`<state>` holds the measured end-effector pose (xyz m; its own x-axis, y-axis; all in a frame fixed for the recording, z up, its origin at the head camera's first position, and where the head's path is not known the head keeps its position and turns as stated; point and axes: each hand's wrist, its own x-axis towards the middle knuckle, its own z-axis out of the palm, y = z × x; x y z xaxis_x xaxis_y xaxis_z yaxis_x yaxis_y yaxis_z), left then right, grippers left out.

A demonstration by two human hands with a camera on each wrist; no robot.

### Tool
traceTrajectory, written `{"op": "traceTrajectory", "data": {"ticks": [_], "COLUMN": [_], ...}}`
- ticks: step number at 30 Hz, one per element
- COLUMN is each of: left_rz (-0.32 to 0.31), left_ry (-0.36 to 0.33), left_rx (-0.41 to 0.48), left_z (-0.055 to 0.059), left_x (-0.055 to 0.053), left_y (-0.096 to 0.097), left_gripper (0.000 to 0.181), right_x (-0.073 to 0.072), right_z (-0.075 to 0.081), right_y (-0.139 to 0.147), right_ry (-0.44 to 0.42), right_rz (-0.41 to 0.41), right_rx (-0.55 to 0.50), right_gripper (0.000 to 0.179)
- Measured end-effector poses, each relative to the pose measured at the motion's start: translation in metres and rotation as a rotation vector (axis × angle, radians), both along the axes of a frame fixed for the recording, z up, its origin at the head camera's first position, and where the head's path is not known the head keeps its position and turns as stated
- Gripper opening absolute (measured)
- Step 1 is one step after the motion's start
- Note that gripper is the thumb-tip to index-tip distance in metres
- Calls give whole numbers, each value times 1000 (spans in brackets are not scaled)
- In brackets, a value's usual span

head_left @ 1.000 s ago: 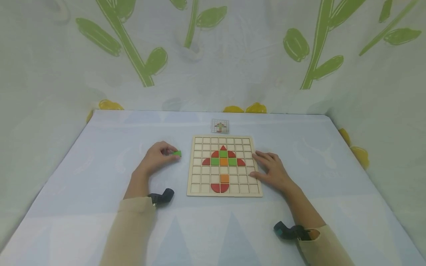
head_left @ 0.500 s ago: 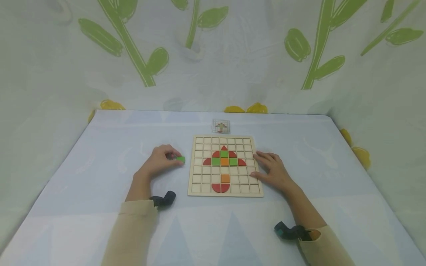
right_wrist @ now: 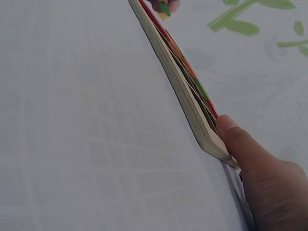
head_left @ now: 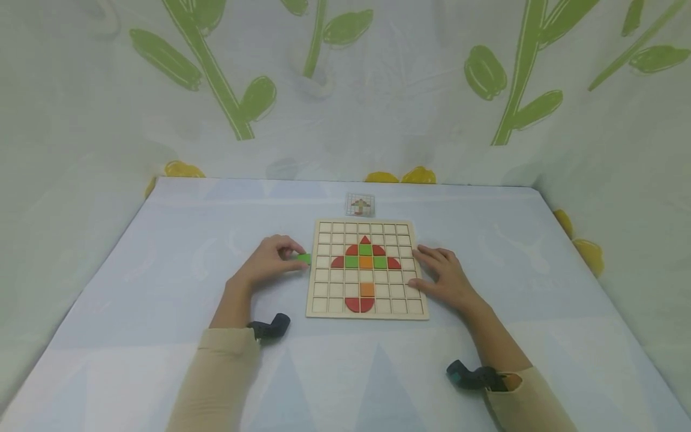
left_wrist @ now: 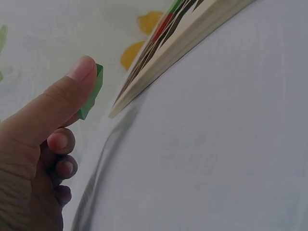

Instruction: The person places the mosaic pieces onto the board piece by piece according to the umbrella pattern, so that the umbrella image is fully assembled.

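My left hand (head_left: 270, 262) pinches a green square tile (head_left: 305, 258) between thumb and fingers, right at the left edge of a wooden grid board (head_left: 314, 288). In the left wrist view the tile (left_wrist: 92, 94) stands on edge behind the thumb. Red, green and orange tiles lie in the grid: a red triangle (head_left: 365, 240) on top, an orange square (head_left: 366, 262) between green ones, another orange square (head_left: 367, 290) lower down, and red quarter-round pieces at the sides and bottom. On the board's right edge rests my right hand (head_left: 445, 277), fingers spread, its thumb (right_wrist: 228, 126) touching the rim.
Behind the board lies a small pattern card (head_left: 360, 205) printed with a similar figure. The table (head_left: 345, 372) has a pale blue and white cover. A fabric wall (head_left: 399, 90) with painted green leaves rises along its far edge.
My left hand has moved right and slightly toward me, bringing the green tile from beside the board up to its left edge. The right hand stays on the board's right edge.
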<state>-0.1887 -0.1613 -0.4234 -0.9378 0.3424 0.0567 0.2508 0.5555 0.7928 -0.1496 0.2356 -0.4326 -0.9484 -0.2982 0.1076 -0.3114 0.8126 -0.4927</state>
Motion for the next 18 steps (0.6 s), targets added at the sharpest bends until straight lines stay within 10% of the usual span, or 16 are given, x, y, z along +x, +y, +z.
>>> {"op": "traceTrajectory", "data": {"ticks": [18], "left_rz": [-65], "left_ry": [45], "left_rx": [43], "left_z": [0], "left_x": [-3], "left_y": [20], "left_gripper": [29], "right_x": [0], "right_z": [-1], "right_y": [0], "right_ry": [-25], "right_rz": [-15], "right_rx": [12], "right_gripper": [72]}}
